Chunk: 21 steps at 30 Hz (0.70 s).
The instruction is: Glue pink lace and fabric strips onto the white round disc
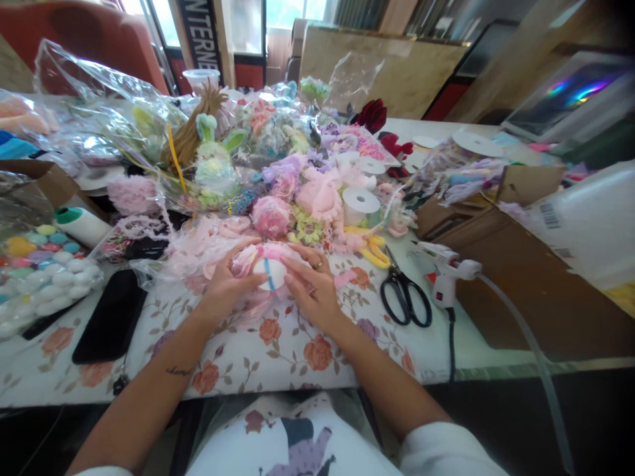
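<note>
Near the front edge of the bench (278, 370), a white ball (269, 272) with a blue stripe sits in pink lace trim (258, 254). Left hand (225, 287) and right hand (312, 287) clamp it from both sides, apparently wrapping; the next move needs steady pressure. Scissors (405, 296) and glue gun (444, 271) lie right.

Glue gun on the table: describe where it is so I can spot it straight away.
Start at the flowered tablecloth and go toward its right edge, past the right hand. Beside the black-handled scissors, in front of the brown cardboard box, lies the glue gun. It is white with a red trigger and trails a cord off the table.
</note>
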Motion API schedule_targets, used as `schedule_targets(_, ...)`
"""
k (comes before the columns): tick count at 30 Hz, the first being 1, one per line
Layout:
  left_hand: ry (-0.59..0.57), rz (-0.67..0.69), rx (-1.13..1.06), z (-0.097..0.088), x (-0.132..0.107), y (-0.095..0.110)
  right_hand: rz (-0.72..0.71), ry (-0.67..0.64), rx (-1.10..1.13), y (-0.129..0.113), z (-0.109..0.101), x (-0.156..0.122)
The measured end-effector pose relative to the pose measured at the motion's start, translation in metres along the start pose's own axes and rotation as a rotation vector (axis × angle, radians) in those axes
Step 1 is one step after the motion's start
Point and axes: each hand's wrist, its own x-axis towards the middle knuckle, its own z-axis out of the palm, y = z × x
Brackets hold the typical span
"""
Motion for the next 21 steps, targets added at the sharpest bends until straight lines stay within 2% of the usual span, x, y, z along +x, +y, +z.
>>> schedule_targets(4, 0.029, -0.052, -0.108, 0.0025, -0.0009, 0.0018, 0.168, -0.083, 0.131, 0.0029, 0.0034, -0.0018)
schedule_targets(6, 0.039, -0.062, -0.123, 0.0032, -0.0008, 0.0023, 0.205, -0.124, 0.182, 0.0044, 0.0040, -0.0019)
schedule_targets(13, 0.054, -0.038, -0.146, 0.0044, 0.0015, 0.0007, 0.203, -0.037, 0.209, 0.0018, 0.0018, -0.0004)
schedule_targets(21, 0.176, -0.019, -0.182, 0.0062, 0.0018, -0.0061, 0.229, -0.030, 0.178, 0.0037, 0.0058, -0.0043)
